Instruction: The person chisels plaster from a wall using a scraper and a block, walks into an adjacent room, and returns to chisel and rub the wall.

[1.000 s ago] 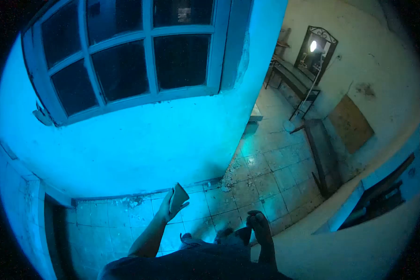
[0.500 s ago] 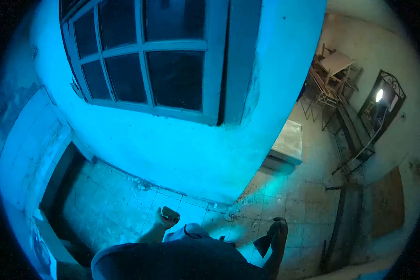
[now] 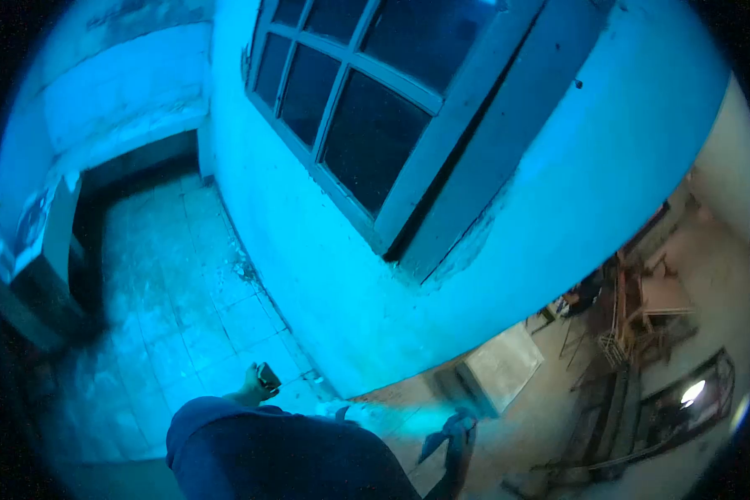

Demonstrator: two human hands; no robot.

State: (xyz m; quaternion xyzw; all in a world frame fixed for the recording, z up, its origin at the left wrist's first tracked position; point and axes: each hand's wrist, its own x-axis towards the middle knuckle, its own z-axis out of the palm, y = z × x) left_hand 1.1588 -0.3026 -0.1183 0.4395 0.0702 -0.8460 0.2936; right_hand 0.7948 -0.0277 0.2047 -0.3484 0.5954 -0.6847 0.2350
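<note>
The person's left hand (image 3: 247, 389) is partly curled around a small, dark, flat-faced block (image 3: 267, 377) above the pale tiled floor (image 3: 171, 333); the outer face stands uncovered, presumably because the hold is from behind; the right hand (image 3: 460, 423) appears closed on a dark, flat, wedge-shaped tool (image 3: 431, 447), seemingly by its narrow end, so the broad end projects free; blur hides the exact finger placement; the tool's material cannot be told.

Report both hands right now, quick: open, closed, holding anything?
Left hand: closed on a small block-like thing.
Right hand: closed on a dark flat-bladed tool, perhaps a scraper.
</note>
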